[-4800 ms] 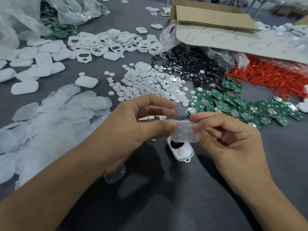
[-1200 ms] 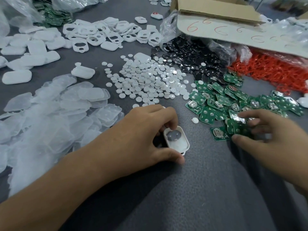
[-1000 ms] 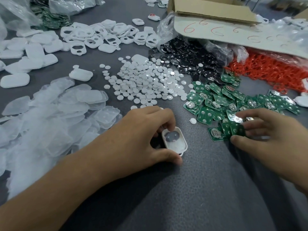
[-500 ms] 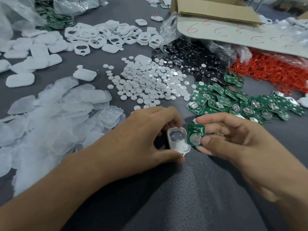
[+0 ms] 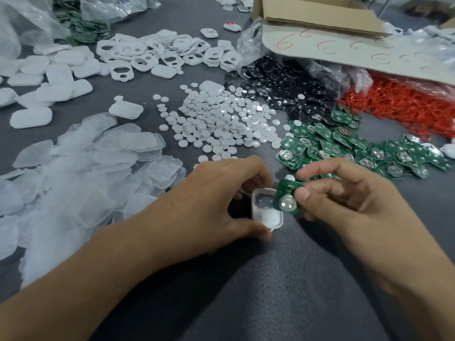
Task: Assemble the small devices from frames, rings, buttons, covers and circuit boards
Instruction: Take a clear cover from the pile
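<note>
A white frame lies open side up on the grey table, a clear cover seated inside it. My left hand grips the frame between the thumb at its near end and the fingers at its far end. My right hand pinches a green circuit board with a round silver cell, tilted just above the frame's right edge.
Piles lie behind: green circuit boards, white round buttons, black discs, red rings, clear covers, white frames. A cardboard box stands at the back right. Bare grey table surface lies near me.
My right hand picked a circuit board from the green pile and carried it left to the frame, tilting it over the right edge. My left hand kept holding the frame.
</note>
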### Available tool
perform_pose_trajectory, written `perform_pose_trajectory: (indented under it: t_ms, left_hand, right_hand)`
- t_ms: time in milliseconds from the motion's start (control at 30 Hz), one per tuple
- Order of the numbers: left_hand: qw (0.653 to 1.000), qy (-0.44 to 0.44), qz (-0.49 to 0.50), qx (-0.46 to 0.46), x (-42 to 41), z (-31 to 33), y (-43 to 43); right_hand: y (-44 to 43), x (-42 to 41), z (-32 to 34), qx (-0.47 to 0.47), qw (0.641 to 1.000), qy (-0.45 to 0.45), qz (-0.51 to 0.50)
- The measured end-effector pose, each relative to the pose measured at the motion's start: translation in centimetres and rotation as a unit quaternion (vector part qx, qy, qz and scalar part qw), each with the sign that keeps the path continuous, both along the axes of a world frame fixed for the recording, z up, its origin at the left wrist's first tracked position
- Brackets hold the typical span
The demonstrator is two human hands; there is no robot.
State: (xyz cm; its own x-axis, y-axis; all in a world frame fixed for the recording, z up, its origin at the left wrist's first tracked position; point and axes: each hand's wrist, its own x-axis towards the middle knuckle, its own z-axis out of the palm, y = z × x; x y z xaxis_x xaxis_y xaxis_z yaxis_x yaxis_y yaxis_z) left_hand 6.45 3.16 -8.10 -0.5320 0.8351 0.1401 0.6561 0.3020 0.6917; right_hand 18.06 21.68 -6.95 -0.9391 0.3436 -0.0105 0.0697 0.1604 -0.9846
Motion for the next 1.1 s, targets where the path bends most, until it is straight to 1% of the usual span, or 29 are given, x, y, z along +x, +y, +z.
perform_pose_trajectory:
  t_ms: [200, 367, 600, 733, 833, 967, 1100]
  left_hand:
    - [1.000, -0.018, 0.006, -0.003, 0.1, 0.1, 0.1]
    - [1.000, -0.020, 0.007, -0.001, 0.1, 0.1, 0.2]
    - [1.000, -0.018, 0.008, 0.007, 0.2, 0.0, 0.2]
    - [1.000, -0.020, 0.010, 0.006, 0.1, 0.0, 0.3]
    - [1.000, -0.020, 0.008, 0.005, 0.1, 0.1, 0.3]
    - [1.000, -0.018, 0.006, 0.005, 0.1, 0.0, 0.3]
    - [1.000, -0.016, 0.006, 0.003, 0.1, -0.1, 0.3]
  right_hand:
    - [-0.4, -0.4, -0.7, 0.007, 1.000, 0.024, -0.017]
    - [-0.5, -0.4, -0.6, 0.006, 1.000, 0.018, -0.004]
    - [-0.8, -0.6, -1.4, 0.040, 0.999, 0.010, 0.009]
    - [-1.0, -0.6, -1.6, 0.081, 0.997, 0.004, 0.011]
    - [-1.2, -0.6, -1.8, 0.102, 0.995, 0.006, -0.006]
    - [-1.5, -0.6, -2.1, 0.160, 0.987, 0.004, -0.029]
    - [-1.9, -0.4, -2.1, 0.204, 0.979, 0.013, -0.019]
